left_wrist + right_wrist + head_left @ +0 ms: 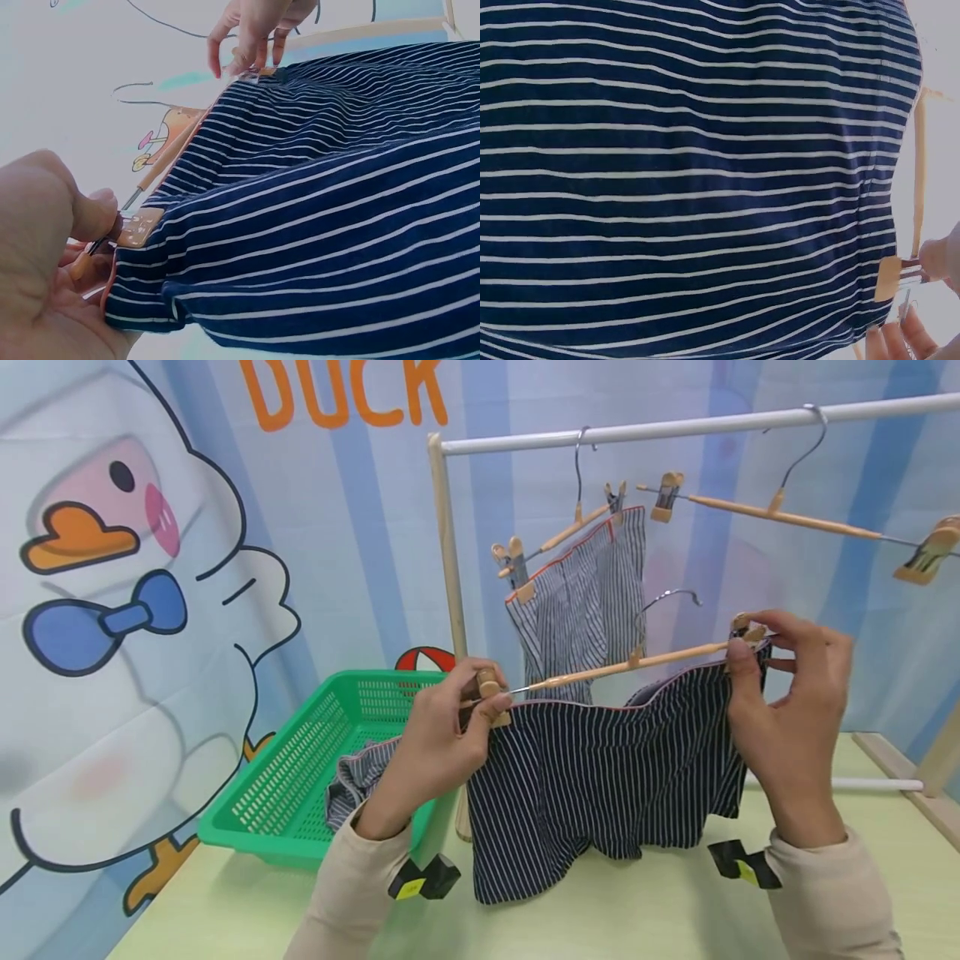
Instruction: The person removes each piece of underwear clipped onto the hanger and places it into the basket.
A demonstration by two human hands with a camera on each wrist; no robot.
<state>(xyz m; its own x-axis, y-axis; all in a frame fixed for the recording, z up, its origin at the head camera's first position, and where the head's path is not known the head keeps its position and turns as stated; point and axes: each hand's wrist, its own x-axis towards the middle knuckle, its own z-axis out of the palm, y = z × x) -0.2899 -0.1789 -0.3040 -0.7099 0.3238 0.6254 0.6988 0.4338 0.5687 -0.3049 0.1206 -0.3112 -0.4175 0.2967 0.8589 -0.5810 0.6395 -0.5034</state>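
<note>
Navy shorts with white stripes [600, 777] hang by their waistband from a wooden clip hanger [678, 656] held up off the rail. At its left end my left hand [442, 735] grips a wooden clip [139, 227], which bites the waistband corner. My right hand [798, 710] pinches the clip at the other end [887, 279] between thumb and fingers, also at the waistband. The hanger's metal hook [671, 595] points up, free of any bar. In the left wrist view the shorts' leg fabric spreads across most of the picture.
A white rail [517, 442] carries a hanger with light striped shorts [581, 597] and a bare clip hanger [795, 518]. Left of the rack's wooden post [447, 552] stands a green basket [262, 847] with a crumpled striped garment [360, 777] in it.
</note>
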